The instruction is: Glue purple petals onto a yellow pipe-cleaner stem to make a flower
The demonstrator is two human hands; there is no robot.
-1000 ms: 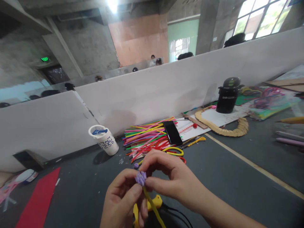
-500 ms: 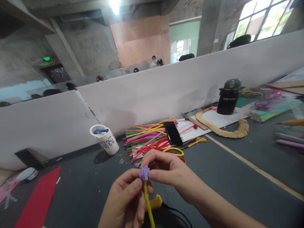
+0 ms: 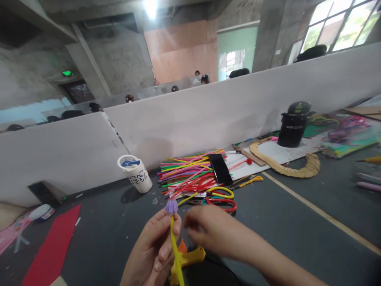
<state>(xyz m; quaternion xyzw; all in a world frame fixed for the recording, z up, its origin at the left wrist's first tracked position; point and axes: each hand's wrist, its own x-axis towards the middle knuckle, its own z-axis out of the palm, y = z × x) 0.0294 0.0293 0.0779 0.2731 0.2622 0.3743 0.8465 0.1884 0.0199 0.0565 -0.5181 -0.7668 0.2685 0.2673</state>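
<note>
Two bare hands, one piece. Left grip (image 3: 166, 234) is clamped on the yellow stem (image 3: 177, 262), thumb and fingers pinching just under the purple head (image 3: 171, 207). Head sits upright on top of my fingertips; stem runs down past the palm, lower end out of frame. Right grip (image 3: 205, 224) is just beside it, not touching, fingers curled and blurred. Can't tell if there's anything in it.

Step in hand, my read: a one-handed hold at the neck of the stem, head exposed, right side off the work. A next touch on the head calls for a steady left pinch and a light right one; head looks soft, likely easy to crush.

Under both hands: yellow tool (image 3: 193, 256), probably a glue gun, with an orange trigger (image 3: 182, 246). Watch the wrists around it.

Beyond the hands on the bench (image 3: 282, 222): yellow-handled scissors (image 3: 223, 192) and red-handled scissors (image 3: 229, 205), next to a pile of coloured pipe cleaners (image 3: 184, 171). Black phone (image 3: 220, 169) lies on the pile's right end. White cup (image 3: 139, 180) stands left of the pile, toward the far edge. Red sheet (image 3: 53, 246) is over on the bench's left. Tan curved strip (image 3: 288, 170) and black canister (image 3: 293, 127) are right of the phone, canister nearer the far edge.
</note>
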